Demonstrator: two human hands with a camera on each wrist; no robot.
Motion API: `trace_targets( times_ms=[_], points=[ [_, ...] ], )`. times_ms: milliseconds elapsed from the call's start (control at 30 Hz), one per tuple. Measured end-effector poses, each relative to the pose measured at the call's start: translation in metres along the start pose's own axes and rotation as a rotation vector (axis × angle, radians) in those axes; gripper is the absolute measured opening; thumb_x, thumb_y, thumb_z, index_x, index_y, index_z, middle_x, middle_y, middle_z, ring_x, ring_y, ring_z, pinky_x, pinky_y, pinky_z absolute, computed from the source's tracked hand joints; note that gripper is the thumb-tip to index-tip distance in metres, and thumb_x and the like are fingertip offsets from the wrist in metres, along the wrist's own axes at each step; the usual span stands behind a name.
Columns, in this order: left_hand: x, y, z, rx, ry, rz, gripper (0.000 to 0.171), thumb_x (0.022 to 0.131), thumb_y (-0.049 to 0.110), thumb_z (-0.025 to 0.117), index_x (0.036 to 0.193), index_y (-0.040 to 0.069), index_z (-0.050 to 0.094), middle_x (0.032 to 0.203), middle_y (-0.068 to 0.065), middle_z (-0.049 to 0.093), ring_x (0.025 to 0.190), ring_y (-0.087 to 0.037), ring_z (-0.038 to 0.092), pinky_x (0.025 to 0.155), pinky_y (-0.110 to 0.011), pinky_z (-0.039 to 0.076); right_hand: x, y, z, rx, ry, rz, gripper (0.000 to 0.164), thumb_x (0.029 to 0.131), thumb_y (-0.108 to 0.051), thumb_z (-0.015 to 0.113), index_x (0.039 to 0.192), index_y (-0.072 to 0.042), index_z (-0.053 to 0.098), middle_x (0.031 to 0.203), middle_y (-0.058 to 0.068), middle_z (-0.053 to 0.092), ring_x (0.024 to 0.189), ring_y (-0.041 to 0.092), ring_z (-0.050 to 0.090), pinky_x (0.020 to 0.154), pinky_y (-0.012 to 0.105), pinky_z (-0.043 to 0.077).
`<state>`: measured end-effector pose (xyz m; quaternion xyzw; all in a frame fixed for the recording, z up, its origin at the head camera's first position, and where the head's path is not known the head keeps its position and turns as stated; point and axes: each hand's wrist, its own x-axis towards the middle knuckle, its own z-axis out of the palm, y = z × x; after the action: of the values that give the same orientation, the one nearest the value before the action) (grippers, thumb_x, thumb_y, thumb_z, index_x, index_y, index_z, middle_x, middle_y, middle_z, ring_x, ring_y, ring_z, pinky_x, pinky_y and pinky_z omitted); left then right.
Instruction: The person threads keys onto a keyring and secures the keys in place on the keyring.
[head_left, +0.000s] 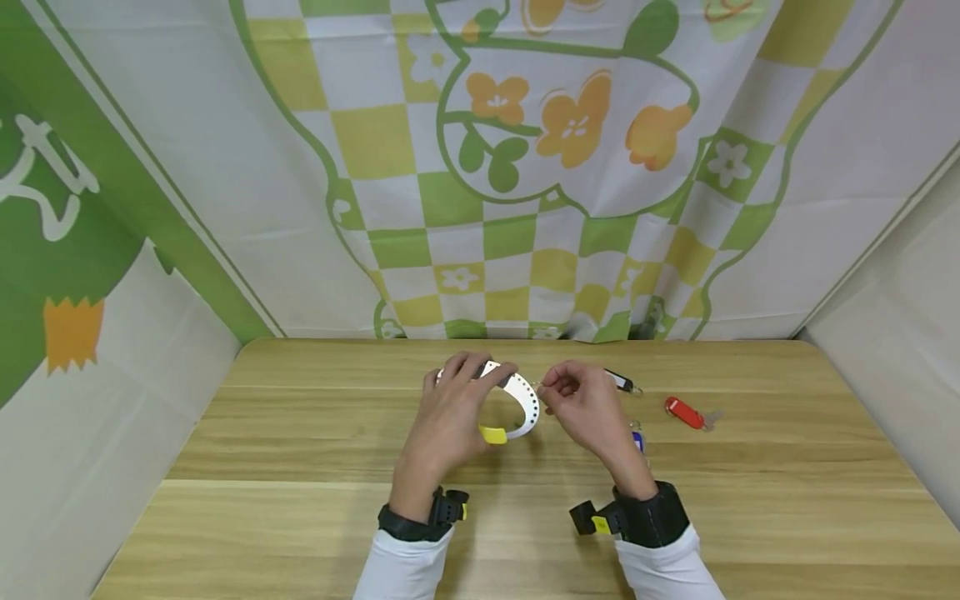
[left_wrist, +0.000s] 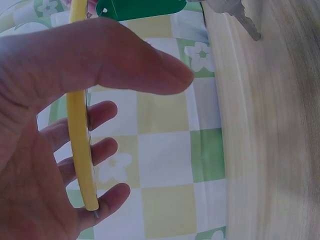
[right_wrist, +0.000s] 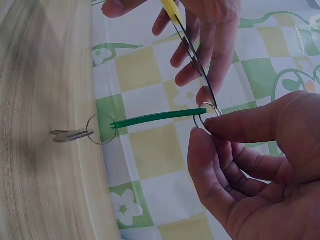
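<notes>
My left hand point(head_left: 450, 408) grips a curved, C-shaped white plate point(head_left: 529, 408) with a row of small holes and a yellow end piece point(head_left: 492, 435). Edge-on in the left wrist view, its yellow part point(left_wrist: 80, 150) crosses the palm, with fingertips on the far side. Beside the plate's edge, my right hand point(head_left: 588, 408) pinches a metal split ring point(right_wrist: 201, 119) between thumb and forefinger. From that ring extends a green key tag point(right_wrist: 157, 117). A second ring point(right_wrist: 101, 129) at the tag's other end carries a silver key point(right_wrist: 72, 135).
On the wooden table point(head_left: 300, 467), a red key tag point(head_left: 684, 412) with a key lies right of the hands. A black key tag point(head_left: 621, 381) and a blue one point(head_left: 637, 439) are partly hidden by the right hand. A patterned curtain point(head_left: 517, 208) hangs along the back edge.
</notes>
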<state>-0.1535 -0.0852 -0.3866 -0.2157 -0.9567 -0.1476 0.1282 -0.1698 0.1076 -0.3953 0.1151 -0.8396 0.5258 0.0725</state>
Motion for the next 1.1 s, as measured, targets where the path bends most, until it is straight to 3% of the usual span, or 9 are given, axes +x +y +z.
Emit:
trace_targets(
  times_ms=[267, 400, 500, 867, 1100],
  points=[
    [-0.0001, 0.0017, -0.0003, 0.024, -0.052, 0.017, 0.094, 0.048, 0.01, 0.082, 0.132, 0.034, 0.048, 0.13, 0.001, 0.043, 0.126, -0.027, 0.033, 0.093, -0.054, 0.027, -0.0011, 0.0011, 0.0002, -0.029, -0.024, 0.007, 0.004, 0.08, -0.006, 0.063, 0.079, -0.007, 0.059, 0.071, 0.005, 0.057, 0.059, 0.017, 0.058, 0.054, 0.029, 0.047],
    [0.0003, 0.003, -0.0009, 0.038, -0.075, 0.021, 0.096, 0.047, 0.004, 0.079, 0.132, 0.035, 0.048, 0.131, 0.001, 0.043, 0.126, -0.029, 0.032, 0.093, -0.055, 0.027, -0.0012, 0.0023, 0.0004, -0.017, -0.03, 0.004, 0.005, 0.08, -0.005, 0.063, 0.079, -0.007, 0.058, 0.07, 0.005, 0.056, 0.061, 0.024, 0.059, 0.054, 0.029, 0.047],
    [0.0009, 0.0036, -0.001, 0.049, -0.083, 0.031, 0.097, 0.047, 0.003, 0.079, 0.132, 0.035, 0.048, 0.132, 0.001, 0.042, 0.127, -0.03, 0.032, 0.094, -0.055, 0.026, -0.001, 0.0028, 0.0004, -0.015, -0.029, 0.001, 0.005, 0.08, -0.004, 0.062, 0.078, -0.007, 0.058, 0.07, 0.005, 0.056, 0.061, 0.027, 0.059, 0.054, 0.029, 0.046],
    [0.0006, 0.0035, -0.0005, 0.048, -0.084, 0.053, 0.097, 0.045, 0.002, 0.08, 0.131, 0.033, 0.048, 0.132, 0.001, 0.043, 0.127, -0.027, 0.032, 0.097, -0.052, 0.025, -0.0011, 0.0029, -0.0003, -0.075, -0.036, -0.025, 0.005, 0.08, -0.006, 0.063, 0.079, -0.008, 0.058, 0.069, 0.002, 0.056, 0.058, 0.014, 0.056, 0.054, 0.028, 0.045],
    [-0.0007, 0.0028, 0.0004, 0.022, -0.074, 0.069, 0.096, 0.044, 0.001, 0.079, 0.13, 0.031, 0.048, 0.133, 0.001, 0.043, 0.127, -0.027, 0.032, 0.097, -0.052, 0.024, -0.0016, 0.0007, -0.0007, -0.089, -0.043, -0.036, 0.005, 0.082, -0.007, 0.062, 0.08, -0.009, 0.058, 0.07, 0.001, 0.055, 0.059, 0.014, 0.055, 0.055, 0.028, 0.045]
  ],
)
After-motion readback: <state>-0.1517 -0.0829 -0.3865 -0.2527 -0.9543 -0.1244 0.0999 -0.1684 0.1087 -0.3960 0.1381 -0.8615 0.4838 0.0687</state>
